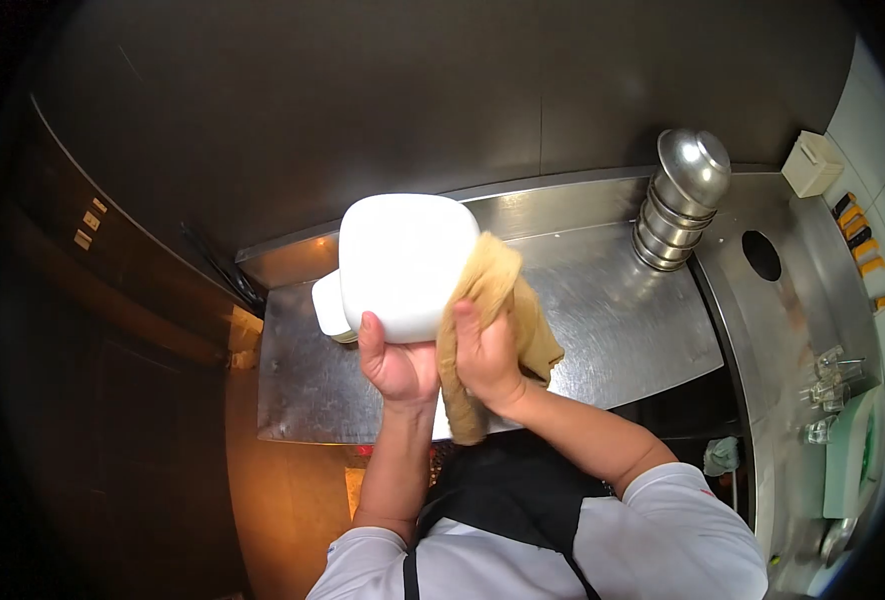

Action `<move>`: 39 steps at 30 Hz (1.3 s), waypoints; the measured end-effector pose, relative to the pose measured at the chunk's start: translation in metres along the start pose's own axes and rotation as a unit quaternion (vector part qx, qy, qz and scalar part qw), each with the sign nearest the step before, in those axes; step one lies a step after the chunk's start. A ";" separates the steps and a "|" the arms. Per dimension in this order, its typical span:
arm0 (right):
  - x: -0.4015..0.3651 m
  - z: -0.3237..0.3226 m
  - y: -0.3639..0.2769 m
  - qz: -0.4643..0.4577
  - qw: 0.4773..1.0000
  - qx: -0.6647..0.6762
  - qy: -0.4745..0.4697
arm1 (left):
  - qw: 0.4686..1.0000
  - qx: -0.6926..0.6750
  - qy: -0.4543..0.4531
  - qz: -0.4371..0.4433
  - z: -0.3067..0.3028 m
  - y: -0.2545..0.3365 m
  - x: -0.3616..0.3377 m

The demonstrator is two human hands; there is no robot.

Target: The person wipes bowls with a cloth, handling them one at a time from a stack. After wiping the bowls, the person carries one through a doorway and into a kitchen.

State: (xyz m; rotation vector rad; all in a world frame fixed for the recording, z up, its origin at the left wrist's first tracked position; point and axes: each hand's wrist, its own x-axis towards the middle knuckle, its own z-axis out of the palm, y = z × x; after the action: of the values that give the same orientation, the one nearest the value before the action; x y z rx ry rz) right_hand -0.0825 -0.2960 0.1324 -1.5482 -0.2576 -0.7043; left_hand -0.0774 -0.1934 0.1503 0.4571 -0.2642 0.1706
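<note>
A white squarish plate (408, 262) is held up over the steel counter. My left hand (399, 366) grips its lower edge, thumb on the near face and the other fingers hidden behind. At the plate's right edge, my right hand (489, 358) is closed on a tan cloth (493, 275), which lies against the plate and hangs down below the hand. Behind the plate at the left, another white dish or stack (332, 305) shows in part on the counter.
The steel counter (623, 345) runs along a dark wall. Stacked metal bowls (675, 215) stand at its back right. Farther right are a round hole (762, 256), a white box (813, 165), orange-and-black handles (858, 235), glasses (831, 385) and a pale green bin (843, 455).
</note>
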 end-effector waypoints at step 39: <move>0.045 -0.120 0.013 0.031 0.993 0.015 0.111 | 0.304 0.948 -0.080 -0.038 -0.174 0.046 0.074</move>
State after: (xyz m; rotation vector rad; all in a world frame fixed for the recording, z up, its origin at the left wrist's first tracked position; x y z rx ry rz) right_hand -0.0726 -0.4239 0.1424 -1.4292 -0.0534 -0.8140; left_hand 0.0201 -0.0660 0.0404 2.9838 -0.0833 0.2841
